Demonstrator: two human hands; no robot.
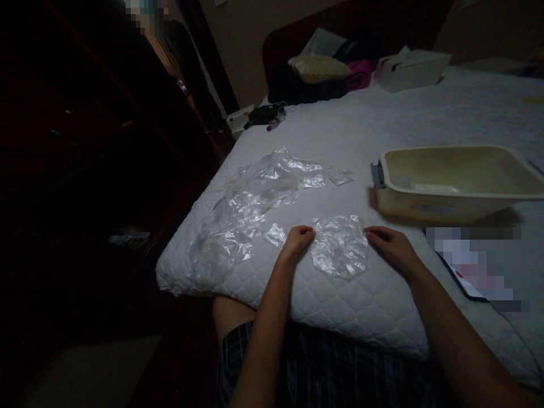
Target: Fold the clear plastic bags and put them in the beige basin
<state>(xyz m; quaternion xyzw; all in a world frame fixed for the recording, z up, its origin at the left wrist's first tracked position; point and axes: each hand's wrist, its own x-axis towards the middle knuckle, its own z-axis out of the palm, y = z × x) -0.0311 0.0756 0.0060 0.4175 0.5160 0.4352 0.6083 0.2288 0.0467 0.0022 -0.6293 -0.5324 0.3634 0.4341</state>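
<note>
A crinkled clear plastic bag (340, 249) lies spread on the white quilted mattress cover in front of me. My left hand (300, 238) pinches its upper left edge between thumb and fingers. At the opposite upper corner, my right hand (391, 243) grips the bag the same way. To the left, a loose heap of clear plastic bags (263, 187) stretches across the bed, with one small folded piece (276, 235) close to my left wrist.
A cream plastic bin (446, 201) with a grey clip stands at the right. Below it lies a partly blurred flat item (463, 283). Farther back are a white box (412, 71), a beige pillow (318, 68) and dark clothes. A person (187, 62) stands by the doorway.
</note>
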